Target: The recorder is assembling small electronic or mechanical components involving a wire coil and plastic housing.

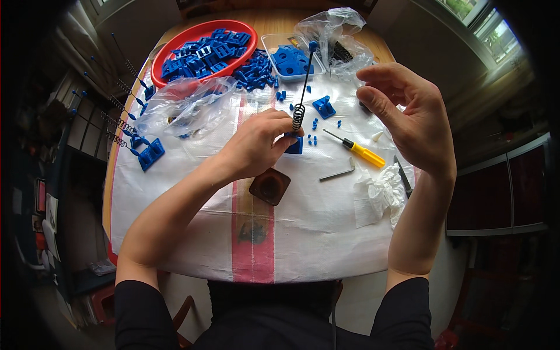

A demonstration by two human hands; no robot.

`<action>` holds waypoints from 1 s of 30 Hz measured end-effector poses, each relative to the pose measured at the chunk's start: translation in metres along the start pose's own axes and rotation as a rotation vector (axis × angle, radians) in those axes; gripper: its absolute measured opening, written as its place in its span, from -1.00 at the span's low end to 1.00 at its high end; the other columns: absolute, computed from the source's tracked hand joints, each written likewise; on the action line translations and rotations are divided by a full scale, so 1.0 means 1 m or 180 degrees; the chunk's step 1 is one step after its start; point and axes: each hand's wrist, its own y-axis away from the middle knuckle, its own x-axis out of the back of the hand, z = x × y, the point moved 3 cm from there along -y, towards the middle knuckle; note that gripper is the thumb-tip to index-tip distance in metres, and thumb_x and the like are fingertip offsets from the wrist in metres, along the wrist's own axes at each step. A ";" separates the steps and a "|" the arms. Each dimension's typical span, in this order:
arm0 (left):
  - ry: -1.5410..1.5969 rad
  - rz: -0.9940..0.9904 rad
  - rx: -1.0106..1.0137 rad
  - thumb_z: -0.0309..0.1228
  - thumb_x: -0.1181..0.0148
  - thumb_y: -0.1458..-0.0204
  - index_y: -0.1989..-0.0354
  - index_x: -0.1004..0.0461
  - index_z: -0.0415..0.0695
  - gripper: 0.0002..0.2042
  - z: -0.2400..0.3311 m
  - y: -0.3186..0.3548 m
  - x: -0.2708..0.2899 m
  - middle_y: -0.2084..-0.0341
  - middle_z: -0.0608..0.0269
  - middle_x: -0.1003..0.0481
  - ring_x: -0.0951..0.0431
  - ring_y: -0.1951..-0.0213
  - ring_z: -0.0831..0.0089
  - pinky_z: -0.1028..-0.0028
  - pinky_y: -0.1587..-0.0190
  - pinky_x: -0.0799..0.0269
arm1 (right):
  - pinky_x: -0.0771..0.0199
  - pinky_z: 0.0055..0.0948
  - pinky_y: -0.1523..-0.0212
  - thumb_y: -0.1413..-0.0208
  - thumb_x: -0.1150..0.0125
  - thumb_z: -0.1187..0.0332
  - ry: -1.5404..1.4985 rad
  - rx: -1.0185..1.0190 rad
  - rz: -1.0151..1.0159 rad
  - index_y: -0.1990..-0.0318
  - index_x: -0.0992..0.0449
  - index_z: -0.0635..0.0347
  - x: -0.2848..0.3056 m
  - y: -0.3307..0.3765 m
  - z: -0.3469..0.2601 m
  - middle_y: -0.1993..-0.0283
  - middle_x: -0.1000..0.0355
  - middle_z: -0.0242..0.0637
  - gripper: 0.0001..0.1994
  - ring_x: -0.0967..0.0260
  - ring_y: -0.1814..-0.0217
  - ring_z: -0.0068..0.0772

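Left hand [256,143] clenched on a blue plastic block [295,146], mostly hidden by the fingers, with a dark coiled spring [298,115] sitting on it and a thin dark rod [307,76] rising from the coil, near mid-table. Rod long axis runs near upright, tilted slightly right, blue cap on the top end pointing toward the far edge. Right hand [408,119] raised, fingers loosely curled, released, holding nothing visible; its palm side is turned away. Table [192,245] round, wood rim, covered by a white woven sheet with a pink stripe. Far left edge: red round basin [166,49] full of blue moulded parts, crumpled clear bag [186,105] in front. Far edge: clear tray [274,41] with blue parts, second bag behind it, contents hard to make out. Right of centre: yellow-handled screwdriver [359,151], grey hex key [338,173], crumpled white tissue [379,195]. Dark square pad [270,186] below the left hand. More spring rods along the left edge, partly cut off in shadow.
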 end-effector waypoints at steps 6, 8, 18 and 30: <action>0.0021 -0.0082 0.0237 -0.60 -0.18 0.02 0.18 -0.55 -0.21 -0.80 -0.022 0.004 -0.010 0.26 0.09 -0.54 -0.53 0.15 0.21 0.34 0.06 -0.44 | -0.56 -0.51 0.26 -0.10 -0.34 0.26 0.0061 -0.0035 -0.0047 0.16 -0.58 0.31 -0.001 0.000 0.001 0.32 -0.60 -0.15 -0.71 -0.57 0.32 -0.46; -0.0009 0.0012 0.0158 -0.60 -0.19 0.03 0.15 -0.54 -0.21 -0.77 -0.022 0.007 -0.011 0.24 0.08 -0.53 -0.52 0.12 0.21 0.34 0.04 -0.43 | -0.56 -0.51 0.26 -0.10 -0.34 0.26 0.0034 -0.0003 -0.0054 0.16 -0.58 0.31 -0.003 0.000 0.003 0.32 -0.60 -0.15 -0.72 -0.57 0.32 -0.46; -0.0010 0.0024 0.0321 -0.53 -0.27 0.06 0.15 -0.54 -0.20 -0.75 -0.027 0.009 -0.010 0.27 0.11 -0.51 -0.53 0.22 0.24 0.33 0.10 -0.45 | -0.55 -0.53 0.25 -0.10 -0.34 0.28 0.0006 -0.0096 -0.0183 0.14 -0.56 0.33 -0.008 -0.002 0.006 0.32 -0.60 -0.14 -0.71 -0.58 0.30 -0.45; -0.0088 0.0386 0.0134 -0.52 -0.33 0.09 0.21 -0.55 -0.23 -0.76 -0.033 0.009 -0.015 0.34 0.07 -0.50 -0.52 0.25 0.19 0.34 0.14 -0.45 | -0.55 -0.54 0.25 -0.11 -0.33 0.33 -0.0006 -0.0117 -0.0247 0.15 -0.55 0.33 -0.013 -0.003 0.006 0.33 -0.59 -0.18 -0.74 -0.58 0.29 -0.48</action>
